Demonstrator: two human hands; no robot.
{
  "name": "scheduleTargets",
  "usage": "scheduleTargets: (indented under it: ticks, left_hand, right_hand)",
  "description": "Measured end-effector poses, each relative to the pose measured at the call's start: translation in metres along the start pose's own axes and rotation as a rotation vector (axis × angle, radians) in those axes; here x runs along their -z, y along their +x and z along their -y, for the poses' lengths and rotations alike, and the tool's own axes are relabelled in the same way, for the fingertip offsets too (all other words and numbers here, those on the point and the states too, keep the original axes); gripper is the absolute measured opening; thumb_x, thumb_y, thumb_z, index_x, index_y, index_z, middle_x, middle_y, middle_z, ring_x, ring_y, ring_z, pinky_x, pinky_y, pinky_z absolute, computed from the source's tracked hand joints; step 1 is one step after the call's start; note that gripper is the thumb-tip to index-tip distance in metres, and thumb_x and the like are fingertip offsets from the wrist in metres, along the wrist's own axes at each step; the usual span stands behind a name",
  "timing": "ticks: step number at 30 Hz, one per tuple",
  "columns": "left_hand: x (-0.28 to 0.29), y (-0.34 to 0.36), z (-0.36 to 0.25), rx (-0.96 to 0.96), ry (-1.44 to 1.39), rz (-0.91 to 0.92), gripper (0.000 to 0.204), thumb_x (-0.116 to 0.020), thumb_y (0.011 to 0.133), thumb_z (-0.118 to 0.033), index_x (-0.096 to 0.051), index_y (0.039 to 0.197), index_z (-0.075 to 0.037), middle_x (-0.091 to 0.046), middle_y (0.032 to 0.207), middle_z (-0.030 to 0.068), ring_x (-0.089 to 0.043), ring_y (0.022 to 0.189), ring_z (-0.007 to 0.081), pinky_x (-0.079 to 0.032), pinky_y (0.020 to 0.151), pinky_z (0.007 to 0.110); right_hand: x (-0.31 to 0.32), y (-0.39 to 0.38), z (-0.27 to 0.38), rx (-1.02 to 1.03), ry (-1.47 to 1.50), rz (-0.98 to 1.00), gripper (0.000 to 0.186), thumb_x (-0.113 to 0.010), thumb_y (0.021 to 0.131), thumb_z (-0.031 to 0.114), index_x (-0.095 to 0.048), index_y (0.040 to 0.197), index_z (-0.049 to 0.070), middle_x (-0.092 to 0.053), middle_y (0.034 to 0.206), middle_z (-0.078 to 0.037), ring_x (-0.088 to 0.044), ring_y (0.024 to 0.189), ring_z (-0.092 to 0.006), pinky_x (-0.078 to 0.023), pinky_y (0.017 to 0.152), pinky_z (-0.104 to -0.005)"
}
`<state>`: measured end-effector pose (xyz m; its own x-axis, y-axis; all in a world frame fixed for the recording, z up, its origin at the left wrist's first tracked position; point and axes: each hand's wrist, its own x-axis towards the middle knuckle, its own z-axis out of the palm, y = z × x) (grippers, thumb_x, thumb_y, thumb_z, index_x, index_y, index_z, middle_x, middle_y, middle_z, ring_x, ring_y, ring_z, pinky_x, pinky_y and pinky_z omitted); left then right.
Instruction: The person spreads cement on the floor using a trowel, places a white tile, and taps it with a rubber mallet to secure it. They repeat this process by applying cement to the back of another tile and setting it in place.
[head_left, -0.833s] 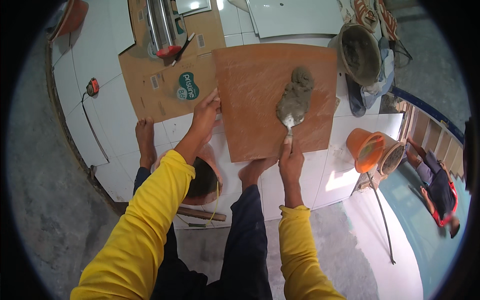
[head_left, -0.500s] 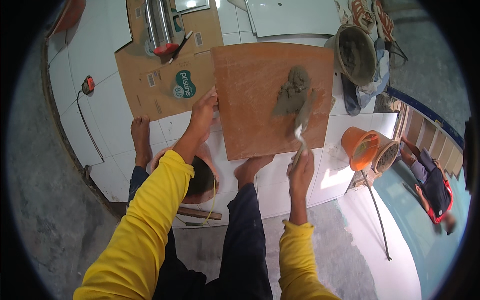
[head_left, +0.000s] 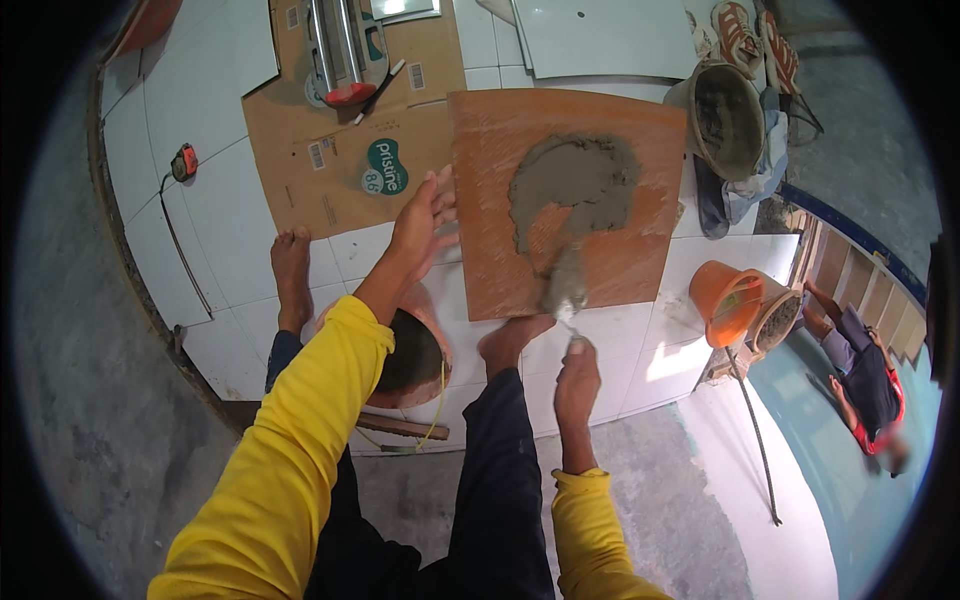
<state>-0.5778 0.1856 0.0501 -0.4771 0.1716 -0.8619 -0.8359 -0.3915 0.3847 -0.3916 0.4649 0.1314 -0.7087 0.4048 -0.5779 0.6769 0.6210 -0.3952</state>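
the brown tile is in front of the person, past the bare foot near its lower edge; what bears it underneath is hidden. the left hand is at its left edge with fingers spread rather than wrapped round, and i cannot tell how firmly they press, or whether any reach under. the right hand is closed round the trowel, thumb along the top, the handle mostly covered; the blade, smeared and blurred, is over the tile's lower edge. a curved patch of grey mortar covers much of the upper middle, with a bare gap inside the curve. the tile looks stiff, fairly heavy and brittle, so its corners would likely chip if knocked. its scratched face should be dry enough to grip at the clean margins, while the mortar looks soft, wet and slick. best hold, i judge: both side edges, palms beneath, kept level, fingers clear of the grey
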Motion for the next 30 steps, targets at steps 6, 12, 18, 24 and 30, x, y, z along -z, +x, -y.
scheduleTargets:
  ticks: [6,12,18,24,30]
  left_hand:
    - [-0.008,0.0,0.001,-0.022,0.047,0.034,0.072,-0.025,0.112,-0.061,-0.029,0.17,-0.019,-0.04,0.165,0.0159,-0.041,0.149,0.031,-0.029,0.121,0.058]
    - [0.003,0.001,0.004,-0.025,0.042,0.029,0.071,-0.026,0.113,-0.061,-0.027,0.171,-0.019,-0.041,0.165,0.0164,-0.041,0.148,0.0317,-0.03,0.121,0.058]
    - [0.003,0.003,0.003,-0.009,0.11,0.031,0.069,-0.028,0.113,-0.06,-0.028,0.171,-0.021,-0.042,0.163,0.0152,-0.043,0.146,0.0284,-0.033,0.119,0.057]
    - [-0.006,0.004,0.005,-0.042,0.145,0.008,0.072,-0.031,0.112,-0.063,-0.028,0.171,-0.022,-0.047,0.158,0.0137,-0.046,0.142,0.0268,-0.033,0.118,0.057]
    - [-0.002,0.003,0.0,-0.021,0.144,0.014,0.074,-0.03,0.111,-0.064,-0.026,0.171,-0.021,-0.048,0.155,0.0135,-0.046,0.142,0.0283,-0.032,0.119,0.056]
  right_hand:
    - [0.011,0.083,0.059,-0.133,0.326,0.073,0.046,-0.042,0.116,0.04,-0.066,0.128,0.002,-0.067,0.086,-0.015,-0.067,0.068,-0.0234,-0.053,0.062,-0.0393]
    - [0.021,0.071,0.079,0.551,-0.417,-0.135,0.03,-0.063,0.106,0.029,-0.069,0.129,0.01,-0.066,0.096,-0.017,-0.07,0.087,-0.0376,-0.056,0.071,-0.0453]
    - [0.082,0.174,0.079,0.431,-0.6,-0.27,0.038,-0.062,0.106,0.031,-0.068,0.137,0.01,-0.071,0.117,-0.02,-0.071,0.099,-0.0426,-0.057,0.085,-0.0484]
    - [0.079,0.185,0.045,0.179,-0.135,-0.131,0.05,-0.055,0.108,0.041,-0.066,0.137,0.002,-0.069,0.123,-0.032,-0.066,0.111,-0.0527,-0.053,0.093,-0.0528]
    - [0.065,0.093,0.006,-0.061,0.157,0.007,0.042,-0.052,0.113,0.039,-0.067,0.125,0.001,-0.069,0.089,-0.016,-0.069,0.073,-0.0276,-0.054,0.067,-0.0388]
